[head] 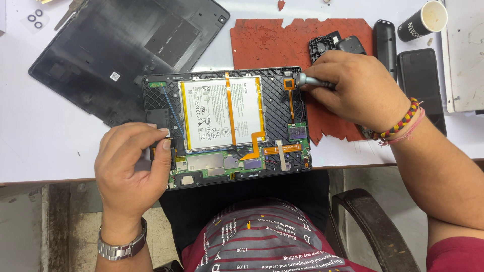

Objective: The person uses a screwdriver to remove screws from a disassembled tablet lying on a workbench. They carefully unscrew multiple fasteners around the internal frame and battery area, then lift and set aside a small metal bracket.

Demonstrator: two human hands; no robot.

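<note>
Hands work on an opened tablet (227, 126) that lies flat at the near edge of a white table (50, 146), its back off and its insides showing; a white battery (222, 113) with orange ribbon strips fills the middle, and green circuit boards (212, 163) run along its near side; the left hand (132, 163), with a metal watch (123, 247) on the wrist, is curled closed at the tablet's near-left corner, thumb and forefinger pinched together at the frame's edge, though what they pinch is too small to tell; the right hand (360, 88), with beaded bands (401, 123) at the wrist, is closed around a grey screwdriver (312, 80) whose tip points left at a small orange-edged part in the tablet's far-right corner; under that hand lies a torn red mat (262, 43), reaching beneath the tablet's right side; the tablet's dark back cover (126, 50) rests far left, partly under the tablet; far right stand a paper cup (423, 20), a dark phone (421, 83), a black oblong case (385, 43) and small black parts (335, 45) just beyond the right hand's knuckles.
</note>
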